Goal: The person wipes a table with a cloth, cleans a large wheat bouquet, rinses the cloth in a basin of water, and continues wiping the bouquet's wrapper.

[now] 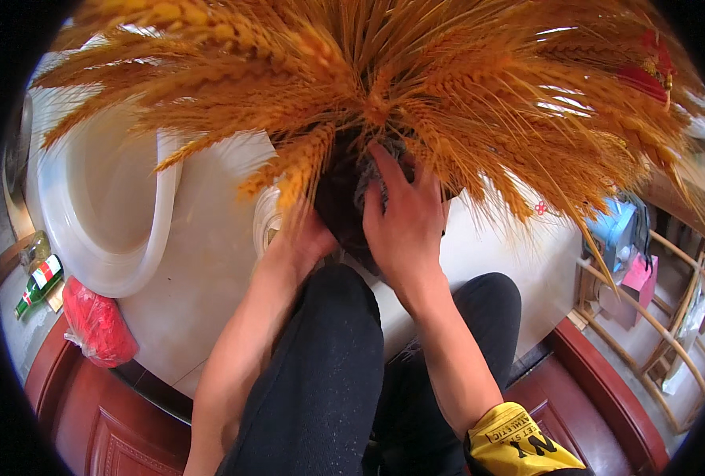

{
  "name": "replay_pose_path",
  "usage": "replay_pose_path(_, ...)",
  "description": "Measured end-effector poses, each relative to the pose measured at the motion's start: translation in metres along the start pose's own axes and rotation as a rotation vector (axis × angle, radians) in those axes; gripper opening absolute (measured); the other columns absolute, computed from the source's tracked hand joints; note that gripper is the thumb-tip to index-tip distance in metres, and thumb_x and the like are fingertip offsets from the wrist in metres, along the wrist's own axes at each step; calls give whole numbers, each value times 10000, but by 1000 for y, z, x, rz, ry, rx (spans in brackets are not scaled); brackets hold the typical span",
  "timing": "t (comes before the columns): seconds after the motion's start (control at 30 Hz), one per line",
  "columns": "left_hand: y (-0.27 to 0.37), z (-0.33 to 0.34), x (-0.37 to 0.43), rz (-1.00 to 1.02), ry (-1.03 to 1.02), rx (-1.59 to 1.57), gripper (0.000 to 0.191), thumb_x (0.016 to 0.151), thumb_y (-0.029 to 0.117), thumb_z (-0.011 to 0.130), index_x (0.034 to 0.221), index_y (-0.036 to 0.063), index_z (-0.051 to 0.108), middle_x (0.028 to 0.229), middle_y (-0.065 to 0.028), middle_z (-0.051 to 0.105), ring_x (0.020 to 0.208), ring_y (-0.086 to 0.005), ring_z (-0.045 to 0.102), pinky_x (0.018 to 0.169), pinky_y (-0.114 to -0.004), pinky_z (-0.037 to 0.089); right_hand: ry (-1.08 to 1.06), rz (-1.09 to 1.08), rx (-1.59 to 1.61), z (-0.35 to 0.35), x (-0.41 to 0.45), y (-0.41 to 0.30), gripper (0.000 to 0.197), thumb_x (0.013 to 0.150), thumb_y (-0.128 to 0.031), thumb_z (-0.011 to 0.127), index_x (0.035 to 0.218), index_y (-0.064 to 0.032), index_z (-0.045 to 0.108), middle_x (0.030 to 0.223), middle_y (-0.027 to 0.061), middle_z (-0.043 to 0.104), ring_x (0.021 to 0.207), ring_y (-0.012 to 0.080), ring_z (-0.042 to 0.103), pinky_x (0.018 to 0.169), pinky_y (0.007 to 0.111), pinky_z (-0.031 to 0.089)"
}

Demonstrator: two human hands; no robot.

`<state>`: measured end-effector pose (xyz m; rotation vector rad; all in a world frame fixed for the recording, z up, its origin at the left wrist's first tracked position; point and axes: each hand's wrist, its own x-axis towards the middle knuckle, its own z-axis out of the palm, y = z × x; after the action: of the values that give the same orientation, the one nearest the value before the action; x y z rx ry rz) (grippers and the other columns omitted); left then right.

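Observation:
A big bunch of dried orange wheat ears (305, 77) spreads across the top of the view, standing in a dark vase (339, 205) between my knees. My right hand (409, 217) presses a grey cloth (371, 172) against the vase near its top, just under the ears. Around the vase's lower left side lies my left hand (308, 238), its fingers partly hidden by the vase and one drooping ear. The foot of the vase is hidden behind my hands and knee.
At left are a large white tub-like container (165, 220), a red plastic-wrapped bundle (100, 324) and a green bottle (40, 285). A wooden rack (641, 306), a blue container (613, 226) and a pink box (639, 285) stand at right. Red-brown panelled doors (132, 428) lie behind me.

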<state>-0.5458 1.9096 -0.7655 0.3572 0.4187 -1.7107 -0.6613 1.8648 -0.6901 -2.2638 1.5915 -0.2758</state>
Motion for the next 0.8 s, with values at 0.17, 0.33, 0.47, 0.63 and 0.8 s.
replay_pose_path(0.17,0,0,1,-67,-169,-136,404,1028,340,471,1280,52,599,1254,-104,651,1096,-258,634,966,-405,523,98,78,278,9,-5,12,378,882,-121,593,1257,-117,639,1199,206,614,1132,388,567,954,461,439)
replay_pose_path(0.33,8,-12,-2,-39,-9,6,389,1027,332,476,1261,53,612,1231,-103,661,1087,-263,635,941,-420,533,103,114,302,-2,2,2,360,875,-96,595,1230,-85,648,1170,209,651,1092,373,604,946,432,463)
replay_pose_path(0.47,-4,-11,-2,-64,151,-15,371,1019,317,493,1254,58,618,1221,-96,666,1085,-250,634,941,-423,531,150,-97,18,23,7,11,367,864,-101,601,1225,-115,659,1185,219,620,1089,386,596,924,463,477)
replay_pose_path(0.63,-2,-24,-6,-15,177,12,374,1007,325,523,1242,54,630,1214,-106,671,1088,-239,637,946,-420,529,110,-7,29,25,11,2,367,849,-135,619,1214,-134,658,1176,228,587,1041,420,588,889,494,487)
replay_pose_path(0.8,1,3,5,-36,31,-37,383,1013,342,499,1235,60,633,1194,-91,682,1025,-240,664,938,-426,535,255,-224,-10,22,18,10,379,844,-158,621,1219,-105,636,1154,218,593,988,435,607,857,500,493)
